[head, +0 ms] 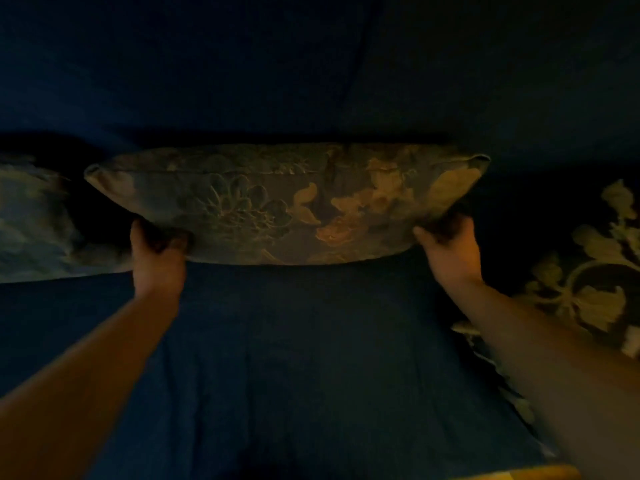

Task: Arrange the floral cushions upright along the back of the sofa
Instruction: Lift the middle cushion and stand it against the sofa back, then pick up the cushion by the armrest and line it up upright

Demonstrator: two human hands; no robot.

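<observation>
Floral cushion (277, 206) stands against the dark blue sofa (311, 358) back, left hand (157, 258) and right hand (450, 251) curled tight around its lower corners. Another floral cushion (31, 223) sits left, a patterned one (595, 282) right; lighting very dim.

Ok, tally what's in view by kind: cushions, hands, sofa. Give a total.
Floral cushions: 3, the held cushion, the left cushion and the right cushion.
Hands: 2, the left hand and the right hand, both gripping the held cushion.
Blue sofa: 1.
Total: 6.
</observation>
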